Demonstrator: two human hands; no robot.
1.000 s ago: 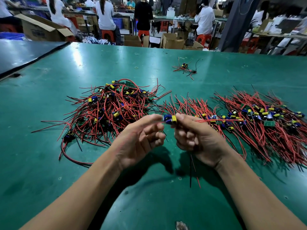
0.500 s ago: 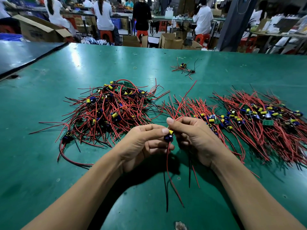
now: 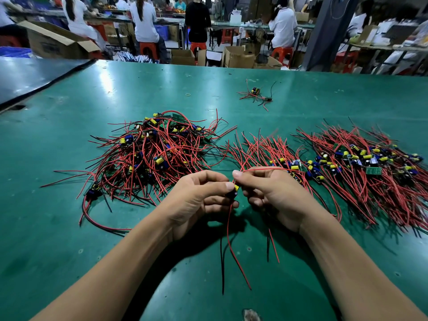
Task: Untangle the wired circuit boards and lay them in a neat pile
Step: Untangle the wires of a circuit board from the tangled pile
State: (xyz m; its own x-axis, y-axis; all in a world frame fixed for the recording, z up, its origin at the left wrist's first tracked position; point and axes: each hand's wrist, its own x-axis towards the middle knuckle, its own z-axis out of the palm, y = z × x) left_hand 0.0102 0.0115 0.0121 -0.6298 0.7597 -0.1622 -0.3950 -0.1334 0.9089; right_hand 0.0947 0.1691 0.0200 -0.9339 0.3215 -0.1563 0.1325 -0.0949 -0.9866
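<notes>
Tangled heap (image 3: 150, 154) on the left has loads to go, and mid-frame the left hand (image 3: 199, 200) pinches one circuit board (image 3: 234, 191) just above the table (image 3: 69, 228) while the right hand (image 3: 275, 195) pinches its red lead (image 3: 261, 168). Looks like mid-straightening: the other leads (image 3: 228, 235) dangle toward the person, so next it wants laying on the neat pile (image 3: 370, 172) at right, wires matching

The left hand (image 3: 199, 200) and right hand (image 3: 275, 195) pinch one small board (image 3: 234, 190) between their fingertips above the green table (image 3: 58, 228), and its red and black wires (image 3: 228, 239) hang down. Beyond the board to the left lies the tangle (image 3: 152, 154). To its right is the pile (image 3: 361, 167), and far beyond it a stray board (image 3: 256, 95).
</notes>
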